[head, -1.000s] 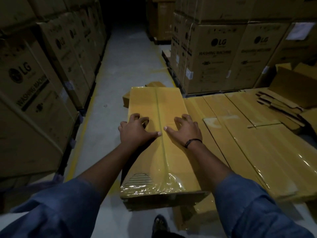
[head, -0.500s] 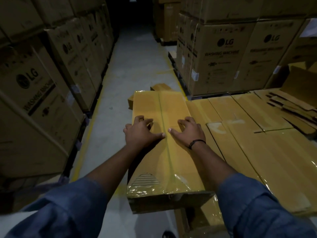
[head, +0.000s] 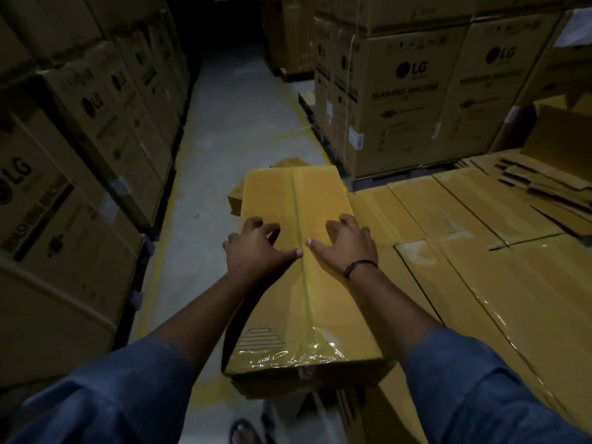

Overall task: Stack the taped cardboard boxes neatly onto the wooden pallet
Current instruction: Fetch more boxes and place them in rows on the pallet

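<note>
Left hand (head: pixel 256 248) and right hand (head: pixel 347 246) press spread fingers atop the taped box (head: pixel 307 315) at the box layer's (head: pixel 496 270) left edge. Washing-machine cartons (head: pixel 80 161) wall the aisle (head: pixel 237 123); cardboard scraps (head: pixel 544 187) cover the layer's far right corner.

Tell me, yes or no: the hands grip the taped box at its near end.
No: the left hand and right hand rest on top of the taped box about midway along, not at its near end.
</note>
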The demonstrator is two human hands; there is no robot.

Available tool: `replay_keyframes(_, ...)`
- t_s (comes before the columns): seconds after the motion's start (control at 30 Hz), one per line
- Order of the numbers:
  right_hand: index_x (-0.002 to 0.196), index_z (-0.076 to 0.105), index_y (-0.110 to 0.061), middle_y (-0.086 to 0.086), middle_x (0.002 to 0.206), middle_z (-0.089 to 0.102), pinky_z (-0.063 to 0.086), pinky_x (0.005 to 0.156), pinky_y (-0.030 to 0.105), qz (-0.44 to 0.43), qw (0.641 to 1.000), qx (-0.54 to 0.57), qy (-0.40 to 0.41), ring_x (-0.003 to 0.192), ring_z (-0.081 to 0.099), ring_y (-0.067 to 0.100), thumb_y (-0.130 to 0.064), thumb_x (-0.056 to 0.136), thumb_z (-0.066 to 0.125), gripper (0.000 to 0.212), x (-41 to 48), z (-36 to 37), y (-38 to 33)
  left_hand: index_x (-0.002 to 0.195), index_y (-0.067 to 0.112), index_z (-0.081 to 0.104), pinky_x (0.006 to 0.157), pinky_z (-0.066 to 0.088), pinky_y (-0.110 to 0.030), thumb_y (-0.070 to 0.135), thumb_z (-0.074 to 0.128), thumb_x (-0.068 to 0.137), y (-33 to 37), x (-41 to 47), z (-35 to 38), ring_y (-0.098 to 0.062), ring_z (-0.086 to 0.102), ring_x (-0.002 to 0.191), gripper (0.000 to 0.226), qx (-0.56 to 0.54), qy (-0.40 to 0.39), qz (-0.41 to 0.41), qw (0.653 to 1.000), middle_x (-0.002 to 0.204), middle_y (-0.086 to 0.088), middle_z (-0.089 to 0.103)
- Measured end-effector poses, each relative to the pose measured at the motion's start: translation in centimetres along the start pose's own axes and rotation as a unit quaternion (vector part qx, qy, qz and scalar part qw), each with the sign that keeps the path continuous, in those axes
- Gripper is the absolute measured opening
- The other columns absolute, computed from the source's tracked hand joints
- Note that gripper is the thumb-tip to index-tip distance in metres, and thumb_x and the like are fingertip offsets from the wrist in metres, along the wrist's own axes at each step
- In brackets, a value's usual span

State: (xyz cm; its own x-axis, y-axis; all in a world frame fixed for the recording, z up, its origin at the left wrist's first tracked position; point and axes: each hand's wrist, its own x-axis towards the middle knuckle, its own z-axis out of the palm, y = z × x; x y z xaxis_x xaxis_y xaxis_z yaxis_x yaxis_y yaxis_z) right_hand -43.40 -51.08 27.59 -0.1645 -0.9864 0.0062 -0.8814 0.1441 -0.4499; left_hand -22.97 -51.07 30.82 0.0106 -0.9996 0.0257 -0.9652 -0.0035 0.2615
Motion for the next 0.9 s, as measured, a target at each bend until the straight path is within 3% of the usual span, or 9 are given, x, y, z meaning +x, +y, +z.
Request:
replay_keyframes(0.3, 0.126, 0.059, -0.033, -0.001, 0.156, 0.035, 0.045, 0.097, 0.044, 0.062, 0.997, -0.008, 0.046, 0.127, 0.043, 0.04, -0.078, 0.079, 0.051, 0.065, 10.9, 5.4, -7.0, 0.142, 0.039, 0.058, 0.113, 0.034, -0.058, 0.091, 0.07, 0.058, -6.2, 16.1, 0.2, -0.034, 0.045, 0.139, 0.1, -0.022, -0.009, 0.078, 0.997, 0.16, 0.006, 0.037)
replay_keyframes(0.53, 0.127, 0.058, -0.033, -0.001, 0.155, 0.037, 0.046, 0.096, 0.043, 0.14, 0.985, 0.011, 0.095, 0.125, 0.044, 0.04, -0.079, 0.08, 0.049, 0.067, 17.8, 9.8, -13.1, 0.142, 0.041, 0.056, 0.107, 0.036, -0.055, 0.098, 0.063, 0.052, -10.7, 28.3, -0.8, -0.038, 0.046, 0.138, 0.107, 0.001, -0.048, 0.151, 0.987, 0.16, 0.005, 0.036)
replay_keyframes(0.9, 0.131, 0.058, -0.032, -0.002, 0.157, 0.036, 0.047, 0.096, 0.044, 0.259, 0.955, -0.003, 0.145, 0.124, 0.045, 0.037, -0.08, 0.081, 0.045, 0.071, 28.9, 13.0, -14.8, 0.141, 0.04, 0.057, 0.109, 0.033, -0.055, 0.093, 0.067, 0.057, -8.7, 44.1, 2.3, -0.042, 0.041, 0.139, 0.099, 0.009, -0.085, 0.265, 0.96, 0.16, 0.004, 0.037)
